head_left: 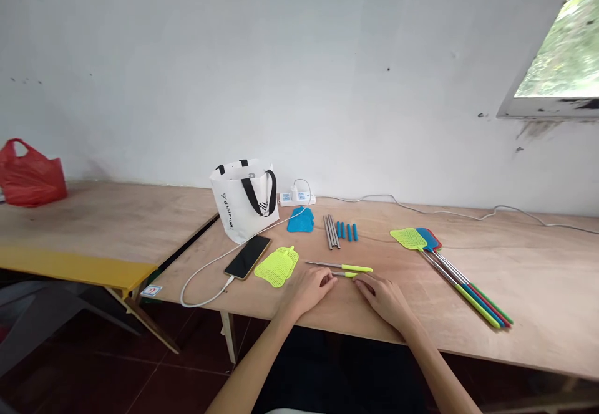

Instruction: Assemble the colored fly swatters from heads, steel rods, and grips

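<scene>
My left hand (309,289) rests on the table near its front edge, fingers loosely bent beside the metal shaft of a yellow-handled rod. To its right, my right hand (384,298) lies on the table with its fingertips at the end of that rod's yellow handle (353,275). I cannot tell whether the fingertips touch it. Just beyond lies a second rod with a yellow handle (357,268). Yellow mesh fly swatter heads (277,267) are stacked left of my left hand. Farther back are blue swatter heads (300,221), several metal tubes (331,232) and several blue handles (347,232).
Assembled fly swatters (461,282) lie at the right. A phone (248,257) with a white charging cable (206,303) sits at the left, before a white tote bag (246,202). A power strip (297,199) stands by the wall. A red bag (32,177) is on another table.
</scene>
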`<state>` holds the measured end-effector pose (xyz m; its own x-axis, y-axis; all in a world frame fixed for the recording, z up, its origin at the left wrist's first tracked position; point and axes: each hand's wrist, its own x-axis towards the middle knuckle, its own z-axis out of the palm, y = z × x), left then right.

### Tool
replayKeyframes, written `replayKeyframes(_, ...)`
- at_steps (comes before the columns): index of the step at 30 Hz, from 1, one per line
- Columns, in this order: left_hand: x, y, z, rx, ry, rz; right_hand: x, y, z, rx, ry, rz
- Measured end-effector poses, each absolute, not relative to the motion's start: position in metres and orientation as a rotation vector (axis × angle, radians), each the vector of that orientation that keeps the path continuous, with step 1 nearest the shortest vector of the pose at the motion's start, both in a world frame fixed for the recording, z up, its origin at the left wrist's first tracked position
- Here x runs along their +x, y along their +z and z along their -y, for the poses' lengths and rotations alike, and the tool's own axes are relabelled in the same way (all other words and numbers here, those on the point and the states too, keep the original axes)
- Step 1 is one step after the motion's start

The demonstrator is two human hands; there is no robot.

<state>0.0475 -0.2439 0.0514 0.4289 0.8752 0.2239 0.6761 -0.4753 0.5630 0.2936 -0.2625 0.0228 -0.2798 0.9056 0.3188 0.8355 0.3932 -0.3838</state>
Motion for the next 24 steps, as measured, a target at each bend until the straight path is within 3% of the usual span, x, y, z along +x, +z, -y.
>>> replayKeyframes(11, 0.048, 0.044, 0.241, 2.27, 0.747, -1.291, 0.293, 0.02, 0.263, -1.453, 0.122, 2.167)
replayKeyframes(18, 0.036, 0.073, 0.244, 2.181, 0.726, -1.278, 0.294, 0.022, 0.265, -1.386, 0.06, 2.149)
replayKeyframes(24, -0.016, 0.091, 0.232, 2.261, 0.719, -1.769, 0.296, 0.019, 0.262, -1.367, -0.1, 2.145)
